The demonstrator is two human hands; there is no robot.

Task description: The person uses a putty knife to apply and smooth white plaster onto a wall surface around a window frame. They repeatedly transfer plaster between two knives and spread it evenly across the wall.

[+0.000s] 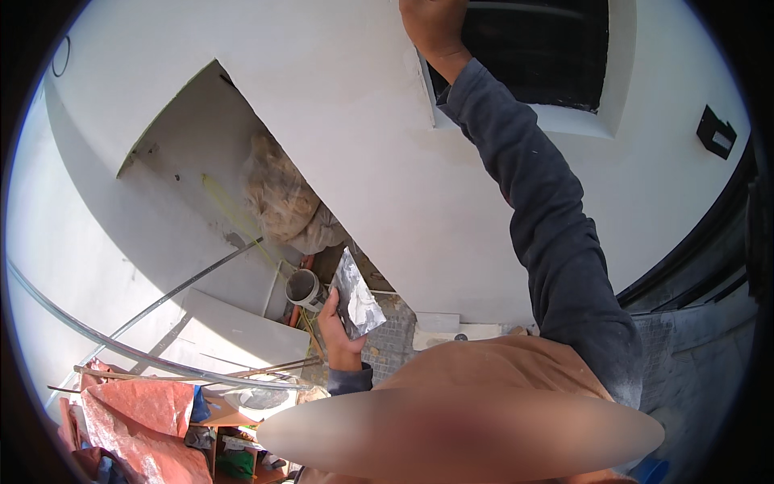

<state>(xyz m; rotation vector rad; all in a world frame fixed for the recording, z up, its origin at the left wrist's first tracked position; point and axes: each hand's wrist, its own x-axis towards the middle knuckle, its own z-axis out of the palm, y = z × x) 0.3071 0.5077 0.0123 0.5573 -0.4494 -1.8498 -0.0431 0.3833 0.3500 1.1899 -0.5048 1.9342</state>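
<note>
My left hand grips a flat metal plate with white paste on its face, low in front of me. My right arm reaches up to the top edge of the view, where my right hand is curled beside the left side of a recessed dark window in the white wall. The fingertips are cut off or hidden, so I cannot make out what they hold.
A triangular opening at left holds bagged material and a bucket. Long metal strips cross the left side. A red sheet covers things at lower left. A black box is on the right wall.
</note>
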